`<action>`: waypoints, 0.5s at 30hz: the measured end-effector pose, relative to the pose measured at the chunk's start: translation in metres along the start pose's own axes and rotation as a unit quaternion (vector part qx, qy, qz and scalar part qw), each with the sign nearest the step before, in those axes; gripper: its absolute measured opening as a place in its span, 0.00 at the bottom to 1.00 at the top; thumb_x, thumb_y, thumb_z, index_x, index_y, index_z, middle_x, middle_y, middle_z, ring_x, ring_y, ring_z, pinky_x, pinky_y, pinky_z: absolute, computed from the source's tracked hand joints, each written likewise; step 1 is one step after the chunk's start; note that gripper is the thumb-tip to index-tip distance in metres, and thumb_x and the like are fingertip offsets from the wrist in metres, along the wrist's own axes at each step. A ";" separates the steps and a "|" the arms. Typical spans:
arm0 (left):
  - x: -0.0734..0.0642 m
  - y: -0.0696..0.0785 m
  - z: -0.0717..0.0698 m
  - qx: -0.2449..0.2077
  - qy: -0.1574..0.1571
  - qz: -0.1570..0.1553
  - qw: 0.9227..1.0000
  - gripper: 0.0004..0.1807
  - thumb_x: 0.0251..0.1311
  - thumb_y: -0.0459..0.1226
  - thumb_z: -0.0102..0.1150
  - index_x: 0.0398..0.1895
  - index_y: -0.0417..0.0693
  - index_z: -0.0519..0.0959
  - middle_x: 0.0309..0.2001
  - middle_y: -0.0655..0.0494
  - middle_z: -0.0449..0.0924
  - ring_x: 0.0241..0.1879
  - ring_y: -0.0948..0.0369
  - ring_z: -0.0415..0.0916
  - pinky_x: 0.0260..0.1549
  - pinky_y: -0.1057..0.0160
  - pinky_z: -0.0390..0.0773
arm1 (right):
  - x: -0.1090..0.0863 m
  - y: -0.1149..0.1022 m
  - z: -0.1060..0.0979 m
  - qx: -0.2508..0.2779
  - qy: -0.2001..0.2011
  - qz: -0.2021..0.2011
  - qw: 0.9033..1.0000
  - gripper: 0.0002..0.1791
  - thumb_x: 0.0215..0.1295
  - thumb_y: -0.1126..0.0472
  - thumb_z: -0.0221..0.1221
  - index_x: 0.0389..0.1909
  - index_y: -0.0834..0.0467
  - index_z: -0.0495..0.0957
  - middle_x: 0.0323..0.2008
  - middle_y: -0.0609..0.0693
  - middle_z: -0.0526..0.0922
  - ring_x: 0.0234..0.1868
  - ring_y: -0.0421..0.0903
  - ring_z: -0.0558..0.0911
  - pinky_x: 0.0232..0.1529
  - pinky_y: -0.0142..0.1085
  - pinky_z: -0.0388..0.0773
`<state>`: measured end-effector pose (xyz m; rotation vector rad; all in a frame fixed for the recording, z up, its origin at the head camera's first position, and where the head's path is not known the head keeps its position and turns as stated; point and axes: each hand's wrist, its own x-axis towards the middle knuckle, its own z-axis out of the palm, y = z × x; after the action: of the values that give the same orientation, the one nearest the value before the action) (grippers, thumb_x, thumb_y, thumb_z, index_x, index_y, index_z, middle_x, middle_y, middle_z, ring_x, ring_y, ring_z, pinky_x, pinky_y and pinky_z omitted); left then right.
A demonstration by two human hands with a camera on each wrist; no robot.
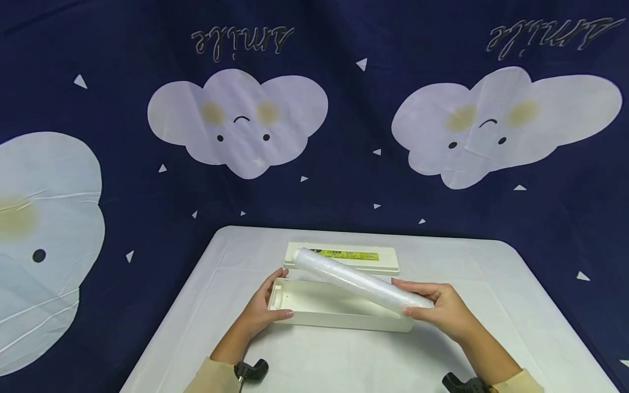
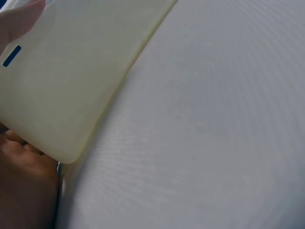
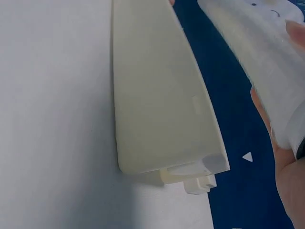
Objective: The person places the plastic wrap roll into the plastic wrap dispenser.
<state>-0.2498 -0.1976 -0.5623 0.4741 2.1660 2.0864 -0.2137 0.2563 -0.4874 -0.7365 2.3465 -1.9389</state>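
Soft, even light brightens the white desk [image 1: 354, 360] in the head view, casting faint shadows beneath the box [image 1: 344, 321] and a mild sheen along the plastic roll [image 1: 363, 283]. Small print on the yellow label [image 1: 351, 255] blurs. Both wrist views are dimmer and greyer; the left hand [image 2: 28, 186] sits shadowed at lower left, while a diffuse shadow darkens the right wrist view's lower centre.

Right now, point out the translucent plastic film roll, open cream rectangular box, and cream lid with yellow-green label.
Translucent plastic film roll [image 1: 362, 282], head view: middle of its length.
Open cream rectangular box [image 1: 344, 320], head view: front wall.
Cream lid with yellow-green label [image 1: 351, 255], head view: labelled top face.
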 end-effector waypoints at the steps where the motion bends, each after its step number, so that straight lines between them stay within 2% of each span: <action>1: 0.000 0.000 0.000 0.000 0.000 0.000 1.000 0.64 0.45 0.24 0.81 0.85 0.42 0.51 0.83 0.47 0.53 0.76 0.44 0.58 0.69 0.55 0.69 | 0.002 0.001 0.000 -0.003 -0.007 0.001 1.000 0.29 0.57 0.73 0.75 0.62 0.67 0.83 0.61 0.60 0.83 0.51 0.51 0.86 0.45 0.40 0.87; 6: -0.001 0.000 -0.002 0.005 0.007 -0.015 1.000 0.64 0.45 0.26 0.82 0.85 0.46 0.53 0.81 0.47 0.56 0.73 0.44 0.63 0.67 0.55 0.72 | 0.014 0.007 0.003 -0.024 -0.027 0.007 0.999 0.30 0.54 0.71 0.77 0.61 0.62 0.85 0.58 0.57 0.85 0.48 0.53 0.86 0.43 0.41 0.87; 12: -0.001 -0.002 -0.003 0.013 0.015 -0.022 1.000 0.63 0.45 0.25 0.82 0.85 0.49 0.54 0.72 0.44 0.68 0.65 0.43 0.72 0.64 0.49 0.75 | 0.027 0.011 0.004 -0.018 -0.065 0.016 0.998 0.30 0.55 0.69 0.77 0.61 0.61 0.85 0.60 0.55 0.85 0.53 0.52 0.85 0.47 0.40 0.86; 15: 0.000 -0.003 -0.004 0.016 0.013 -0.015 1.000 0.64 0.45 0.26 0.82 0.85 0.48 0.54 0.70 0.44 0.70 0.63 0.44 0.73 0.64 0.49 0.75 | 0.032 0.013 0.003 -0.011 -0.086 0.022 0.996 0.29 0.55 0.69 0.77 0.61 0.61 0.85 0.60 0.55 0.84 0.55 0.51 0.85 0.47 0.41 0.87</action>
<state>-0.2515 -0.2018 -0.5650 0.4162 2.2088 2.0569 -0.2459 0.2441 -0.4912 -0.8100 2.2666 -1.7594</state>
